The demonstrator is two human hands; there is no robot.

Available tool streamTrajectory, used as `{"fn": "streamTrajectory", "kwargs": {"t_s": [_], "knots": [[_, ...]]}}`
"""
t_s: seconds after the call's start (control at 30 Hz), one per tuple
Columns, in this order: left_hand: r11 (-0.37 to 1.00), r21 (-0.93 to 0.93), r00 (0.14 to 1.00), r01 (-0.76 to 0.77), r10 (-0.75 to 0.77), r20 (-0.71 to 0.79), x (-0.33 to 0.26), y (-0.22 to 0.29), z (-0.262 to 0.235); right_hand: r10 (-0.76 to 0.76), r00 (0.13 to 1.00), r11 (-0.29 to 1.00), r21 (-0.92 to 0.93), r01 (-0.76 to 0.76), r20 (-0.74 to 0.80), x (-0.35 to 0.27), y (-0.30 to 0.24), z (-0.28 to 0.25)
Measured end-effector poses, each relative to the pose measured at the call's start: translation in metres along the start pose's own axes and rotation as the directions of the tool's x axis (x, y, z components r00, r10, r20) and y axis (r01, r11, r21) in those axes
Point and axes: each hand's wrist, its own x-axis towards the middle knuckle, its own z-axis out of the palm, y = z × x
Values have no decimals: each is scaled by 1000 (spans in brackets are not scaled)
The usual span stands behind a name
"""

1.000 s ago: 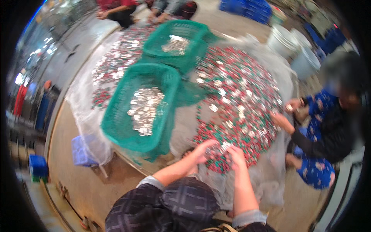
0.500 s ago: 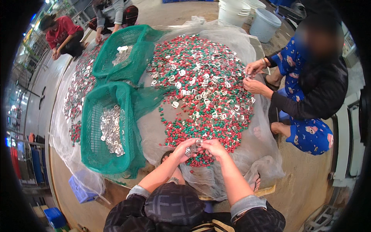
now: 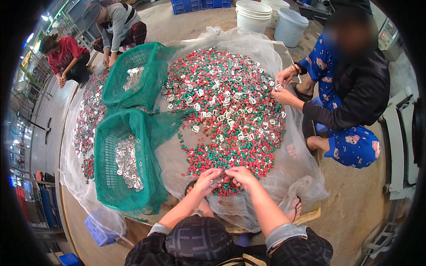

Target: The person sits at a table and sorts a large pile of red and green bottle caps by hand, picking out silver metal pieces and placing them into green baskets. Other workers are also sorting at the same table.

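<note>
Left hand (image 3: 207, 181) gripping silver slotted buckles (image 3: 217, 179) within curled fingers, right hand (image 3: 242, 175) pinching at them, red and green pellets (image 3: 255, 157) lying beneath the fingertips, green basket (image 3: 110, 177) sitting left of them.

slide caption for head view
Left hand holding silvery pieces, right hand close by, over a red-and-green heap beside green baskets.

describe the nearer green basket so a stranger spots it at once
Start at the large red-and-green pile on white mesh. Left of it stands the nearer green basket, holding silvery metal pieces. The farther green basket sits beyond it, by a crouching person in grey; this one is closer to the wearer's left hand.
</note>
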Motion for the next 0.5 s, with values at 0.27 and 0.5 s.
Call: {"fn": "streamTrajectory", "kwargs": {"t_s": [0.27,0.5], "knots": [[876,8,849,-482,469,-243,-40,97,-52,-70,983,680,729,-79,172,1,-10,-26],[393,785,106,-479,914,-392,-106,201,-142,-195,967,536,844,-35,164,1,-17,-27]]}}
